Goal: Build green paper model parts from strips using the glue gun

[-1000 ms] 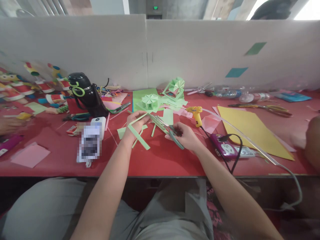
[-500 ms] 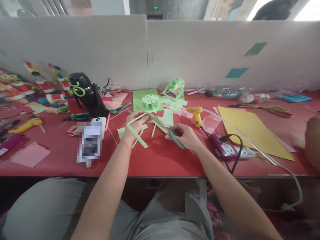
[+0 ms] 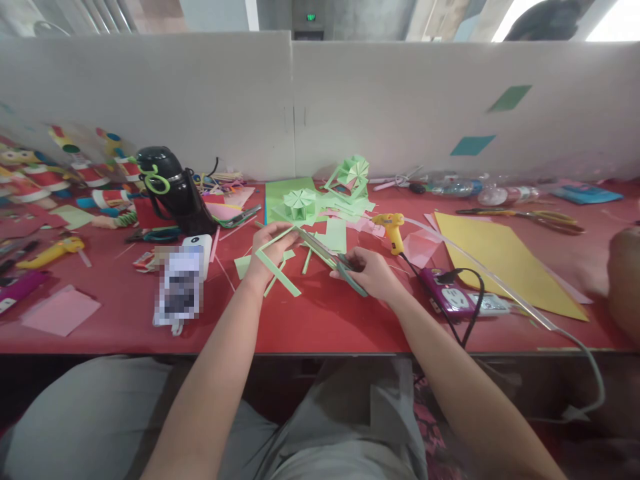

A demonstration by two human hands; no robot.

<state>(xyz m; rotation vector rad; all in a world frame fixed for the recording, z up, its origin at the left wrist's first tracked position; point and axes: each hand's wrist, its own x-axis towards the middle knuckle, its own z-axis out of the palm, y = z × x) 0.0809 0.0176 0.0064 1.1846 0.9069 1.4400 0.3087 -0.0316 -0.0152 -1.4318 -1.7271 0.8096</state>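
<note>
My left hand (image 3: 270, 248) is closed on a folded strip of light green paper (image 3: 280, 272), whose bent end hangs over the wrist. In my right hand (image 3: 369, 269) is a pair of scissors (image 3: 350, 275) with green-grey handles. The blades point left and meet the paper close to my left fingertips; whether they are parted I cannot tell. Behind my hands stands a small pleated green paper piece (image 3: 300, 204), with a larger green paper construction (image 3: 353, 175) farther back. Loose green paper (image 3: 336, 235) lies just beyond the blades.
A yellow glue gun (image 3: 392, 229) and a purple power strip (image 3: 447, 293) lie to the right, near yellow paper (image 3: 500, 260). A phone (image 3: 181, 287) and a black flask (image 3: 175, 190) are on the left. Another person's arm (image 3: 625, 273) shows at the right edge.
The free end of the green paper strip has shifted slightly to the right. Both hands and the scissors stay almost where they were.
</note>
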